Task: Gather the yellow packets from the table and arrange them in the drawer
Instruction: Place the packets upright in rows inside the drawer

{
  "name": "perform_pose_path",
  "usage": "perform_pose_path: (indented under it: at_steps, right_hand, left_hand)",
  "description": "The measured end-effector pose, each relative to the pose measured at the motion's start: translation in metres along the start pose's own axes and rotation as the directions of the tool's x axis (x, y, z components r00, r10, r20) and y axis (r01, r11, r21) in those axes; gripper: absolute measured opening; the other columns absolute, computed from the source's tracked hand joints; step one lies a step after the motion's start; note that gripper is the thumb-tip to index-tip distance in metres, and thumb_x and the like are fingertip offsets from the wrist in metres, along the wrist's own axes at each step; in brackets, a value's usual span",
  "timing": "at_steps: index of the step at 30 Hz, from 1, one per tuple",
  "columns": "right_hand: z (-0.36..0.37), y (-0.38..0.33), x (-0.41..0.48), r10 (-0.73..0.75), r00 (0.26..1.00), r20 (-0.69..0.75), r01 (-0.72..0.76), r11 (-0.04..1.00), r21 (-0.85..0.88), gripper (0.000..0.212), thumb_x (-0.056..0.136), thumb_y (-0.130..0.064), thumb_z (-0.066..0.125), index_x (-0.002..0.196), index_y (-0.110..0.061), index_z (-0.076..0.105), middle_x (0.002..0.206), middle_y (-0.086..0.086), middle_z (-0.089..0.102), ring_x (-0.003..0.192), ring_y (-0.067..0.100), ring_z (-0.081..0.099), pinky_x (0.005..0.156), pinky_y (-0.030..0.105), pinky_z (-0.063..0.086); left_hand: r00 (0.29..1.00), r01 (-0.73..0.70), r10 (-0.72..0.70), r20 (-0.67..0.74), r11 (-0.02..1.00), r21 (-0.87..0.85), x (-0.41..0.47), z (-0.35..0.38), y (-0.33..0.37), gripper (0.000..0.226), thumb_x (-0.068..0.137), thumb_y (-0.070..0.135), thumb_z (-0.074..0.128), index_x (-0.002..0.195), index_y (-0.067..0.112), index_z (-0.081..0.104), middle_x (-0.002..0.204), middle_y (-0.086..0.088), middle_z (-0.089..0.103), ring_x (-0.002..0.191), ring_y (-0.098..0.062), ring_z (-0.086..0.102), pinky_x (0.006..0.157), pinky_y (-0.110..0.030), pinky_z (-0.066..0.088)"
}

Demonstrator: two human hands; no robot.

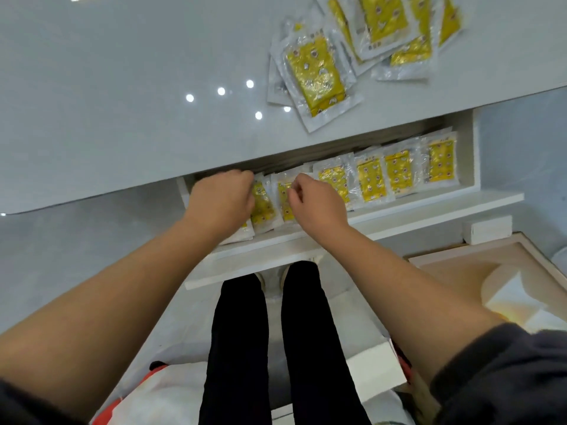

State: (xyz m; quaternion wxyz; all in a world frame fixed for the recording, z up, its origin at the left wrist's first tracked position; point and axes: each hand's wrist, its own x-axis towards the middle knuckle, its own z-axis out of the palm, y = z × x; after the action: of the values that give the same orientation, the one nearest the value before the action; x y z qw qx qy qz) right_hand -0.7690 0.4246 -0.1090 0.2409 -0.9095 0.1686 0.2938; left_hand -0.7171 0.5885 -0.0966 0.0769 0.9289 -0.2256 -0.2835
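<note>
Several yellow packets in clear wrap lie in a loose pile (362,41) at the far right of the white table (122,87). Below the table edge an open white drawer (383,220) holds a row of yellow packets (386,173) standing side by side. My left hand (219,200) is down in the drawer's left end, fingers curled over a packet (262,207) there. My right hand (313,199) pinches the top of the neighbouring packet (283,197). The fingertips of both hands are partly hidden.
A small white box (487,230) sits at the right, beside a beige-framed bin (506,286) holding white paper. My legs in black trousers stand under the drawer front. White bags and a red item lie on the floor near my feet.
</note>
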Motion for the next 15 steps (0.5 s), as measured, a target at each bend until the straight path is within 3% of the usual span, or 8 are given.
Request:
perform_pose_path:
  at_steps: [4, 7, 10, 12, 15]
  right_hand:
    - [-0.066, 0.009, -0.001, -0.056, 0.989, -0.140, 0.064, 0.996, 0.054, 0.019, 0.098, -0.031, 0.046, 0.093, -0.017, 0.058, 0.076, -0.002, 0.064, 0.068, 0.020, 0.058, 0.058, 0.033, 0.044]
    - [-0.105, 0.010, 0.011, -0.089, 0.967, -0.239, 0.115, 0.988, 0.099, 0.016, 0.096, -0.030, 0.049, 0.093, -0.018, 0.058, 0.079, -0.005, 0.063, 0.069, 0.015, 0.056, 0.059, 0.032, 0.045]
    - [-0.125, 0.008, 0.035, -0.082, 0.953, -0.293, 0.136, 0.977, 0.167, 0.014, 0.093, -0.029, 0.055, 0.101, -0.018, 0.058, 0.097, -0.004, 0.060, 0.085, 0.013, 0.056, 0.070, 0.033, 0.049]
    - [-0.131, 0.005, 0.055, -0.061, 0.957, -0.284, 0.119, 0.974, 0.191, 0.026, 0.090, -0.029, 0.060, 0.113, -0.018, 0.055, 0.112, 0.000, 0.056, 0.099, 0.016, 0.056, 0.081, 0.036, 0.050]
    - [-0.137, -0.001, 0.078, 0.002, 0.970, -0.242, 0.057, 0.970, 0.235, 0.042, 0.087, -0.029, 0.066, 0.123, -0.018, 0.048, 0.120, 0.003, 0.053, 0.108, 0.020, 0.054, 0.089, 0.039, 0.049]
  left_hand:
    - [0.990, 0.025, -0.048, -0.131, 0.985, -0.171, 0.018, -0.043, 0.043, 0.017, 0.094, 0.027, 0.044, 0.094, 0.017, 0.058, 0.081, 0.002, 0.058, 0.068, -0.019, 0.052, 0.056, -0.029, 0.035]
    - [0.948, 0.114, -0.200, -0.248, 0.939, -0.324, 0.047, -0.061, 0.066, 0.016, 0.090, 0.029, 0.053, 0.102, 0.019, 0.056, 0.098, 0.001, 0.055, 0.084, -0.017, 0.052, 0.065, -0.031, 0.041]
    - [0.907, 0.196, -0.296, -0.298, 0.925, -0.325, 0.081, -0.070, 0.074, 0.049, 0.082, 0.035, 0.065, 0.123, 0.015, 0.048, 0.125, -0.007, 0.046, 0.112, -0.025, 0.048, 0.084, -0.038, 0.045]
    - [0.904, 0.268, -0.353, -0.240, 0.907, -0.324, 0.103, -0.078, 0.071, 0.072, 0.077, 0.044, 0.070, 0.135, 0.016, 0.038, 0.137, -0.009, 0.039, 0.124, -0.028, 0.040, 0.094, -0.042, 0.040]
    - [0.919, 0.295, -0.349, -0.186, 0.918, -0.265, 0.129, -0.086, 0.068, 0.092, 0.070, 0.052, 0.076, 0.141, 0.015, 0.030, 0.138, -0.010, 0.038, 0.126, -0.030, 0.038, 0.096, -0.043, 0.039]
